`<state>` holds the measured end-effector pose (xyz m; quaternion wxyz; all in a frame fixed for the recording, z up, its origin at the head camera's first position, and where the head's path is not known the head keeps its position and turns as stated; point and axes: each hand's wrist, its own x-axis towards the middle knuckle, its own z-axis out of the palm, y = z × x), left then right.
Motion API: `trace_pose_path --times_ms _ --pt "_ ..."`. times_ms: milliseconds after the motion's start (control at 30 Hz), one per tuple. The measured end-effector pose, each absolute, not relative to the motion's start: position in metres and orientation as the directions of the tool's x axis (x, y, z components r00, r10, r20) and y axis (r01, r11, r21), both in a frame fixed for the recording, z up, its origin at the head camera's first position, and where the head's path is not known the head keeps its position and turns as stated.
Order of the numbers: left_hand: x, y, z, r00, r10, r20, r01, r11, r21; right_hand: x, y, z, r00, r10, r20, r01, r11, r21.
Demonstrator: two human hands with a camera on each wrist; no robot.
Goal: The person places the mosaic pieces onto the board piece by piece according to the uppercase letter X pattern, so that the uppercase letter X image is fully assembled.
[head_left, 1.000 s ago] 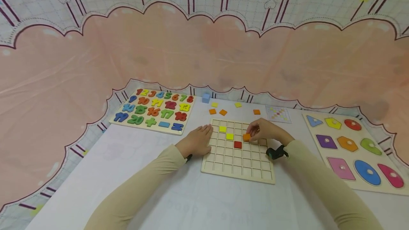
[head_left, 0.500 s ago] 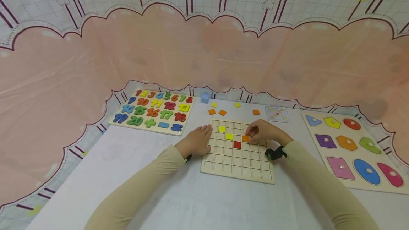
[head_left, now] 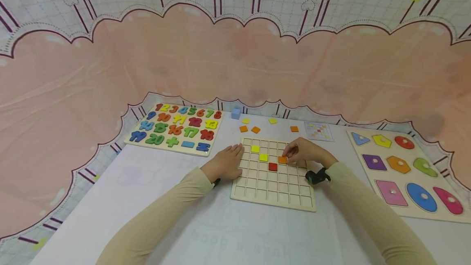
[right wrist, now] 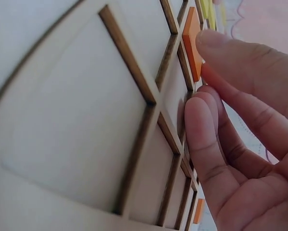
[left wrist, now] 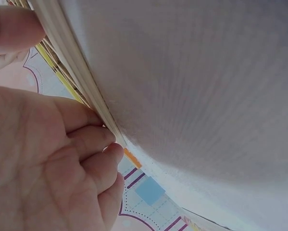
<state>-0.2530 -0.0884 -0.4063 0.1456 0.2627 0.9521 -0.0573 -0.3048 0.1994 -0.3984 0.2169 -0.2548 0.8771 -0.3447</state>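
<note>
A wooden grid board (head_left: 272,198) lies on the table between my hands. My left hand (head_left: 224,162) rests against its left edge; in the left wrist view the fingertips touch the board's side (left wrist: 79,67). Over the right half of the grid, my right hand (head_left: 306,151) pinches an orange square tile (head_left: 281,160) between thumb and forefinger. Up close, the tile (right wrist: 193,45) stands slightly proud of the grid strips, its outer edge raised. A red tile (head_left: 272,167) and two yellow tiles, one upper (head_left: 255,149) and one lower (head_left: 263,157), form a diagonal in the grid.
Behind the board lie loose orange tiles (head_left: 255,129), yellow tiles (head_left: 272,121), a blue cube (head_left: 236,113) and a pattern card (head_left: 319,131). A number puzzle (head_left: 173,128) stands left; a shape puzzle (head_left: 400,167) lies right, near the right forearm.
The orange tile has come down slightly into a grid cell up and right of the red tile, the right hand still pinching it. The left hand stays on the board's edge.
</note>
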Motion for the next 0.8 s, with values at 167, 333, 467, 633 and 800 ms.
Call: trace_pose_path --times_ms 167,333,467,633,800 --pt "-0.253 -0.088 -0.405 -0.818 0.487 -0.306 0.521 0.853 -0.033 -0.308 0.204 -0.4 -0.768 -0.601 -0.22 -0.274 0.619 -0.736" --pt "-0.253 -0.088 -0.406 -0.818 0.486 -0.308 0.52 0.853 -0.036 -0.31 0.209 -0.4 -0.754 -0.617 -0.226 -0.249 0.586 -0.771" --pt "-0.253 -0.087 -0.406 -0.818 0.482 -0.313 0.516 0.856 -0.031 -0.315 0.215 -0.4 -0.766 -0.614 -0.187 -0.255 0.559 -0.789" --pt "-0.254 -0.087 -0.407 -0.822 0.475 -0.314 0.511 0.859 -0.037 -0.327 0.225 -0.398 -0.82 -0.561 -0.113 -0.241 0.518 -0.821" --pt "-0.254 -0.087 -0.408 -0.824 0.474 -0.312 0.513 0.857 -0.051 -0.345 0.232 -0.397 -0.892 -0.445 -0.081 -0.211 0.568 -0.796"
